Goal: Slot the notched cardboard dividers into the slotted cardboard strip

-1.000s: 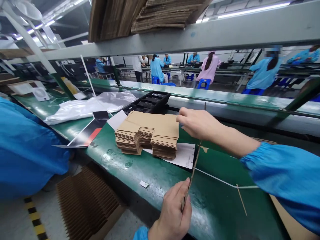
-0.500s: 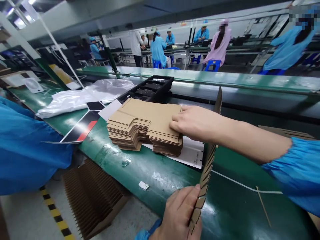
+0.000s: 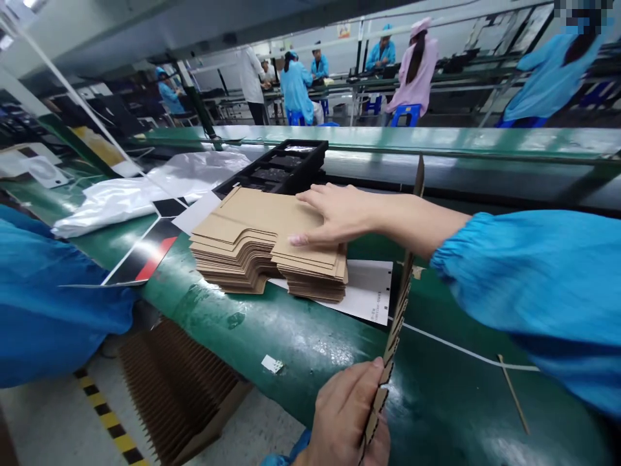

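A stack of flat brown cardboard pieces point(image 3: 247, 223), each with a notch cut in its front edge, lies on the green bench point(image 3: 310, 343). Over its right part my right hand point(image 3: 330, 213) is spread, fingers apart, on or just above the top sheet. My left hand point(image 3: 349, 408) grips the near end of a cardboard sheet point(image 3: 400, 304) with a slotted edge. That sheet stands on edge, seen almost edge-on, and passes in front of my right forearm. Under the stack a white printed sheet point(image 3: 371, 291) sticks out on the right.
Behind the stack is a black tray with compartments point(image 3: 286, 165). White plastic sheeting point(image 3: 145, 188) and a black-and-red printed board point(image 3: 150, 249) lie to the left. Below the bench edge stands a box of upright cardboard pieces point(image 3: 179, 382). Someone's blue sleeve point(image 3: 58, 278) is at the left.
My right hand has moved from the stack's right edge leftward over its top, its fingers spreading. My left hand still grips the slotted sheet. The view has shifted slightly.
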A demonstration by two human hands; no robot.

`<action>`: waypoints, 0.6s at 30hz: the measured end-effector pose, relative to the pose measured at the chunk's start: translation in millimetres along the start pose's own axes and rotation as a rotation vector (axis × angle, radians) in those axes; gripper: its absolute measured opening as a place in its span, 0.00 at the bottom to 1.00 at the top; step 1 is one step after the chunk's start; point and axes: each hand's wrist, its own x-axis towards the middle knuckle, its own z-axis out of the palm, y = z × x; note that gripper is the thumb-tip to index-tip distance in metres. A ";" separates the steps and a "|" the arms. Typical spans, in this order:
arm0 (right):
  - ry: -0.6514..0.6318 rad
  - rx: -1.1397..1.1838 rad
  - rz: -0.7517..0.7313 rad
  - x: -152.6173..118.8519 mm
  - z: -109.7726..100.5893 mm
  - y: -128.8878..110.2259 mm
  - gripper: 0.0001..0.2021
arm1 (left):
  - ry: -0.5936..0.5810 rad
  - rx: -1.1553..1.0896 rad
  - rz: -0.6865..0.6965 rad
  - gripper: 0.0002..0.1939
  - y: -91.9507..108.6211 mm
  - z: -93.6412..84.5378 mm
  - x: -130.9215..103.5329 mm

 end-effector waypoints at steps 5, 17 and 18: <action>-0.146 -0.013 0.081 36.2 1.2 -10.3 0.63 | 0.010 -0.085 0.063 0.29 1.9 1.8 3.1; -0.139 -0.078 0.128 89.5 -9.6 -58.8 0.56 | 0.135 -0.043 0.149 0.30 -2.8 14.1 13.1; -0.122 -0.085 0.135 90.6 -11.0 -58.3 0.57 | 0.132 -0.037 0.154 0.30 -2.5 12.5 13.6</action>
